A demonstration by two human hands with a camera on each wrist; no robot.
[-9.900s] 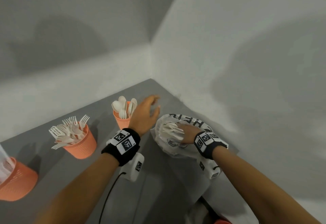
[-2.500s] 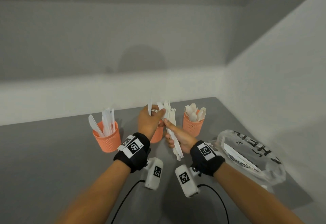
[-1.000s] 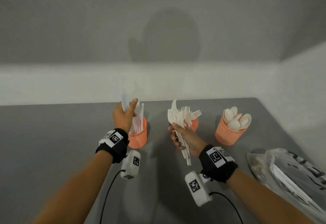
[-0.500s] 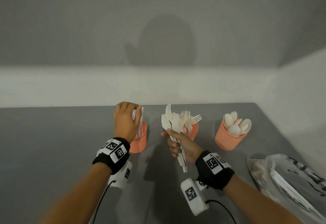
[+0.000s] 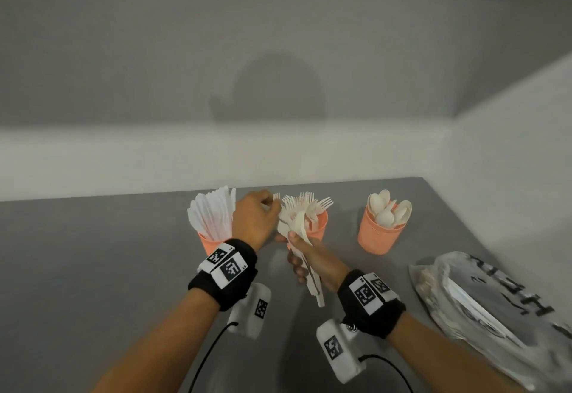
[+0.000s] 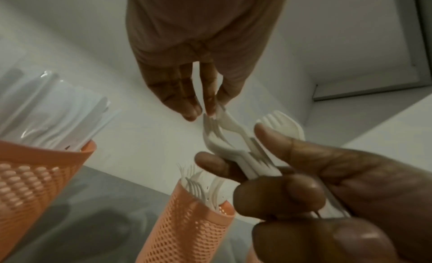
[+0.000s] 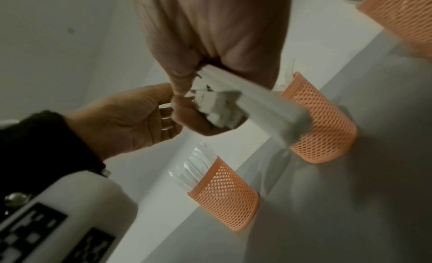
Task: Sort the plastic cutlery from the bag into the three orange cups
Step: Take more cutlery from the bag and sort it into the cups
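Three orange mesh cups stand in a row: the knife cup (image 5: 208,243), the fork cup (image 5: 322,226) and the spoon cup (image 5: 378,239). My right hand (image 5: 297,248) grips a bundle of white plastic forks (image 5: 299,222) upright in front of the fork cup. My left hand (image 5: 273,204) has reached across and pinches the head of one fork (image 6: 214,119) in that bundle between thumb and fingertips (image 6: 210,104). The right wrist view shows the bundle's handles (image 7: 264,108) sticking out under my right hand, with the fork cup (image 7: 322,126) and knife cup (image 7: 226,193) behind.
The crumpled plastic bag (image 5: 495,306) with more cutlery lies on the grey table (image 5: 93,269) at the right, near the side wall. A back wall runs close behind the cups. Cables hang from both wrist cameras.
My left hand left the knife cup and moved right to the bundle, where it now pinches a fork. My right hand stayed put with the bundle.
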